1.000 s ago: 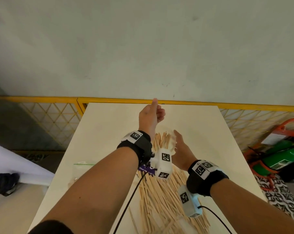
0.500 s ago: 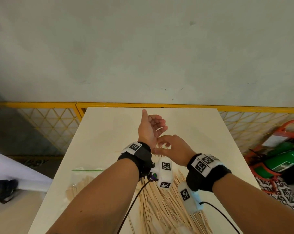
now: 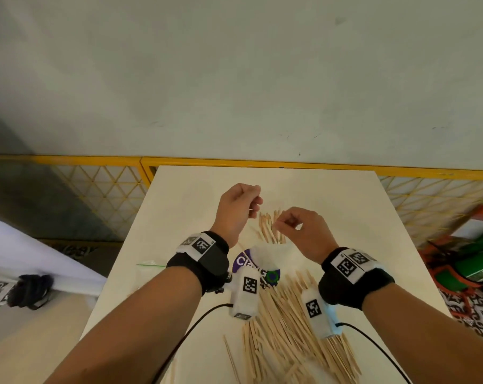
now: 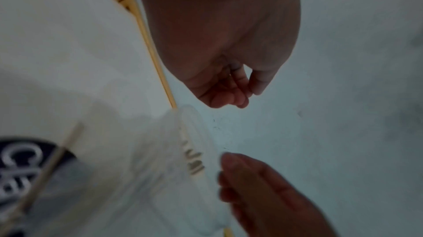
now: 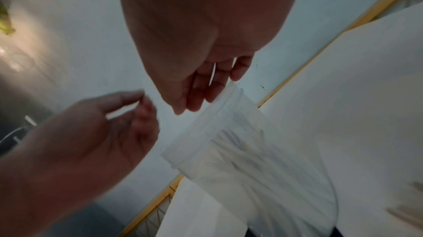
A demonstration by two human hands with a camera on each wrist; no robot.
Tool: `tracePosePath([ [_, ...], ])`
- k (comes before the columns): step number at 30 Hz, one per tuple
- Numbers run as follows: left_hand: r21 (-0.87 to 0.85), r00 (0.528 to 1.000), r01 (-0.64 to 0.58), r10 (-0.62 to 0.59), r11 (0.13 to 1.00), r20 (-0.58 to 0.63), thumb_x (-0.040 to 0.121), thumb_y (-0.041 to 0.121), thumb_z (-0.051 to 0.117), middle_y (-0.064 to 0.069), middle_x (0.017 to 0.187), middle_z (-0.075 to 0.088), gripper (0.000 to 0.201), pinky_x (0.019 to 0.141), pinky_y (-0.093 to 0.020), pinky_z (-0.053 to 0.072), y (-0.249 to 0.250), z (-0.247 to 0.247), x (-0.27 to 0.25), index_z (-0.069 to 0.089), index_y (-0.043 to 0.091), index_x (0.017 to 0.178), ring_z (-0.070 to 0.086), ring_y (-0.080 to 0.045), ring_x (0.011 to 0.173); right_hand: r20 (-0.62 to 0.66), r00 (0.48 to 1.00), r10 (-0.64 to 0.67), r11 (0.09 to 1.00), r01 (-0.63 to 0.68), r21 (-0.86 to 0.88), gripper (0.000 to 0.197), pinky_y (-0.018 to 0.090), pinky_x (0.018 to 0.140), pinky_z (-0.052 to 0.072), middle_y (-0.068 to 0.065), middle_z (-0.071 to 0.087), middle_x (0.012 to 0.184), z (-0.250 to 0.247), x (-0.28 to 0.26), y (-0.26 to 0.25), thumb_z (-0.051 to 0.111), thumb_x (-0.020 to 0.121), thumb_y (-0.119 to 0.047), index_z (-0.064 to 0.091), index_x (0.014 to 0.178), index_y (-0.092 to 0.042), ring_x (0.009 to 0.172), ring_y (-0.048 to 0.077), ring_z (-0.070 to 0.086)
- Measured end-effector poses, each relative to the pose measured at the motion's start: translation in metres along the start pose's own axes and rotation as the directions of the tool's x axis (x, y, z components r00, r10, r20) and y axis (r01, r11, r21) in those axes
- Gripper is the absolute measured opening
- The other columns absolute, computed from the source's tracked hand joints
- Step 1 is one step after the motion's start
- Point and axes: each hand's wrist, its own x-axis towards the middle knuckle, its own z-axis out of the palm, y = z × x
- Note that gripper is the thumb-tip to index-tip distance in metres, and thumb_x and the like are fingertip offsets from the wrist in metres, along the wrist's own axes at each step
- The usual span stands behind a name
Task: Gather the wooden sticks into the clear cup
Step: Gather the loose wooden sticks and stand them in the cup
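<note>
Both hands hover above the pale cream rectangular surface [image 3: 359, 217], right over the clear plastic cup [image 5: 240, 146]. The cup stands near the middle of the surface, between the wrists, on a white sheet with a purple printed patch [image 3: 244, 263], and a bunch of thin pale wooden sticks [image 3: 270, 227] pokes up out of its mouth. The left hand [image 3: 236, 209] hangs just left of those stick tips, fingers loosely curled, thumb near the forefinger; its grip has nothing in it that shows. The right hand [image 3: 301, 231] sits just right of the cup, fingers bent downward close to the rim; whether that grip pinches a stick, I cannot tell, it is blurred. Nearer the body, a big loose heap of flat wooden sticks [image 3: 287, 336] sprawls across the surface under the wrist cameras. A clear plastic bag with a green strip [image 3: 149, 266] lies at the left edge.
</note>
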Motion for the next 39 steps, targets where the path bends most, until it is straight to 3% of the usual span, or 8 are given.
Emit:
tracePosePath([
  [3, 0.262, 0.991, -0.113, 0.128, 0.958, -0.041, 0.094, 0.018, 0.058, -0.003, 0.069, 0.059, 0.02, 0.058, -0.024, 0.041, -0.012, -0.027, -0.015, 0.057, 0.011, 0.075, 0.047, -0.013, 0.056, -0.111, 0.993, -0.038, 0.999, 0.041, 0.024, 0.009, 0.007, 0.065, 0.04, -0.014, 0.064, 0.077, -0.003, -0.013, 0.002, 0.065, 0.086, -0.017, 0.065, 0.078, -0.021, 0.074, 0.004, 0.057],
  [6, 0.491, 0.986, -0.068, 0.135, 0.868, -0.101, 0.092, 0.028, 0.062, -0.004, 0.07, 0.059, 0.026, 0.066, -0.028, 0.042, -0.047, -0.055, -0.039, 0.054, 0.012, 0.074, 0.05, -0.016, 0.063, -0.199, 0.98, 0.008, 1.0, -0.002, 0.031, 0.007, 0.016, 0.068, 0.041, -0.006, 0.062, 0.085, 0.002, -0.036, 0.018, 0.064, 0.086, -0.018, 0.06, 0.09, -0.023, 0.084, 0.015, 0.059],
  [10, 0.848, 0.973, 0.2, -0.198, 0.49, -0.115, 0.077, 0.074, 0.053, 0.0, 0.06, 0.05, 0.064, 0.062, -0.03, 0.036, -0.098, -0.068, -0.077, 0.045, 0.012, 0.062, 0.05, -0.02, 0.064, -0.179, 0.967, 0.183, 0.983, -0.179, 0.041, 0.059, 0.029, 0.071, 0.042, 0.001, 0.055, 0.103, 0.015, -0.077, 0.05, 0.072, 0.078, -0.027, 0.034, 0.123, -0.031, 0.088, 0.019, 0.055],
  [14, 0.955, 0.898, 0.205, -0.428, 0.216, -0.096, 0.06, 0.092, 0.044, 0.003, 0.062, 0.051, 0.078, 0.065, -0.029, 0.041, -0.124, -0.053, -0.113, 0.045, 0.014, 0.062, 0.05, -0.014, 0.06, -0.196, 0.959, 0.205, 0.978, -0.194, 0.074, 0.085, 0.034, 0.075, 0.048, 0.0, 0.048, 0.123, 0.02, -0.098, 0.07, 0.076, 0.075, -0.025, 0.02, 0.138, -0.034, 0.096, 0.02, 0.054],
  [28, 0.953, 0.88, 0.245, -0.453, 0.178, -0.142, 0.082, 0.023, 0.068, -0.006, 0.082, 0.058, 0.022, 0.051, -0.024, 0.044, -0.131, -0.026, -0.114, 0.055, 0.009, 0.072, 0.058, -0.021, 0.075, -0.053, 0.992, 0.117, 0.987, -0.122, -0.106, 0.089, 0.039, 0.088, 0.048, -0.001, 0.046, 0.135, 0.013, -0.08, 0.046, 0.068, 0.079, -0.027, 0.01, 0.147, -0.036, 0.108, 0.015, 0.052],
  [31, 0.916, 0.878, 0.304, -0.451, 0.262, -0.162, 0.083, 0.021, 0.067, -0.001, 0.067, 0.053, 0.025, 0.057, -0.027, 0.048, -0.134, -0.029, -0.115, 0.052, 0.01, 0.067, 0.057, -0.021, 0.072, -0.006, 0.933, 0.361, 0.897, -0.349, -0.272, 0.094, 0.046, 0.099, 0.043, 0.004, 0.04, 0.143, 0.014, -0.097, 0.061, 0.071, 0.075, -0.044, 0.015, 0.147, -0.024, 0.127, 0.025, 0.042],
  [34, 0.883, 0.874, 0.337, -0.456, 0.325, -0.166, 0.082, 0.02, 0.065, 0.0, 0.059, 0.056, 0.028, 0.054, -0.024, 0.045, -0.136, -0.031, -0.118, 0.049, 0.013, 0.06, 0.061, -0.021, 0.066, 0.101, 0.771, 0.628, 0.681, -0.482, -0.551, 0.112, 0.047, 0.106, 0.037, 0.014, 0.028, 0.147, 0.026, -0.117, 0.072, 0.07, 0.064, -0.065, 0.018, 0.145, -0.007, 0.134, 0.033, 0.029],
  [39, 0.872, 0.893, 0.292, -0.439, 0.392, -0.102, 0.093, 0.025, 0.055, -0.017, 0.1, 0.064, 0.029, 0.086, -0.038, 0.051, -0.143, -0.031, -0.118, 0.064, -0.002, 0.091, 0.062, -0.032, 0.098, 0.102, 0.778, 0.62, 0.698, -0.488, -0.523, 0.072, 0.04, 0.093, 0.045, 0.016, 0.041, 0.132, 0.046, -0.117, 0.077, 0.071, 0.075, -0.037, 0.037, 0.129, -0.002, 0.119, 0.033, 0.045],
])
